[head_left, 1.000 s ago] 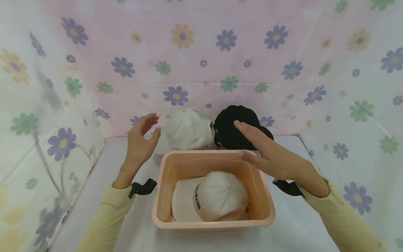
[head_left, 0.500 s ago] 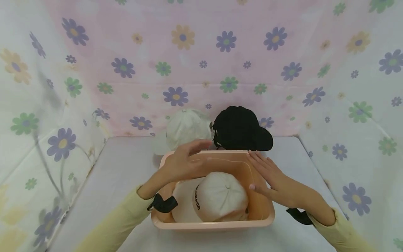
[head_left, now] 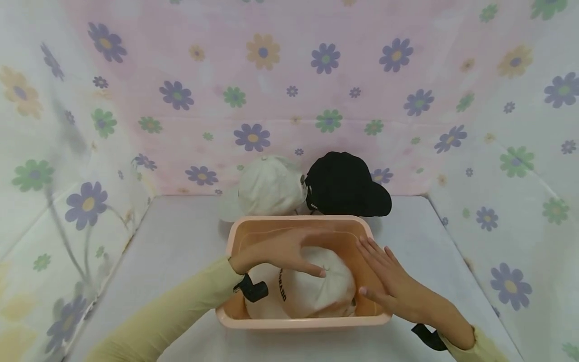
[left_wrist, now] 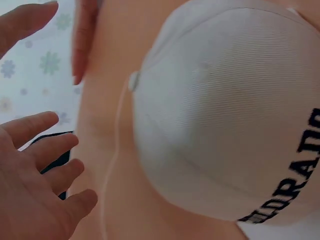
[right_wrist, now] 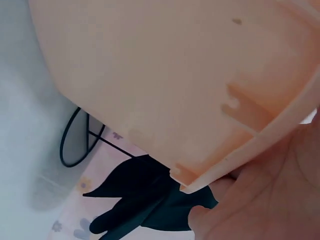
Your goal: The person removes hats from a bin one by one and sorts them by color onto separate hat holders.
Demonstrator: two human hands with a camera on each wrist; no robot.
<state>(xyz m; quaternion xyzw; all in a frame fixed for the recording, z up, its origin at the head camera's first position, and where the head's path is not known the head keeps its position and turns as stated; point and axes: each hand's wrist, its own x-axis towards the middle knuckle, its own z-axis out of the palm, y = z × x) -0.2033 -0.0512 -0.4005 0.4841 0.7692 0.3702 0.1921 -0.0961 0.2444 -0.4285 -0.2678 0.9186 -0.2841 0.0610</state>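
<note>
1. A left hand (head_left: 281, 251), thumb and fingers apart, hovers above a lettered cap (head_left: 332, 289).
2. The right hand (head_left: 400, 289), fingers straight, thumb apart, is at the right rim of a peach basin (head_left: 303, 323) holding that cap.
3. Far on the bench (head_left: 178, 226), a white cap (head_left: 270, 186) sits left of a black cap (head_left: 341, 185).

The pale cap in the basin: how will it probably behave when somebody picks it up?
The pale cap is probably light, since its ribbed surface looks like fabric. Its crown stands rounded, so it may hold shape yet dent under pressure. The smooth, flat-looking brim seems stiffer.
</note>
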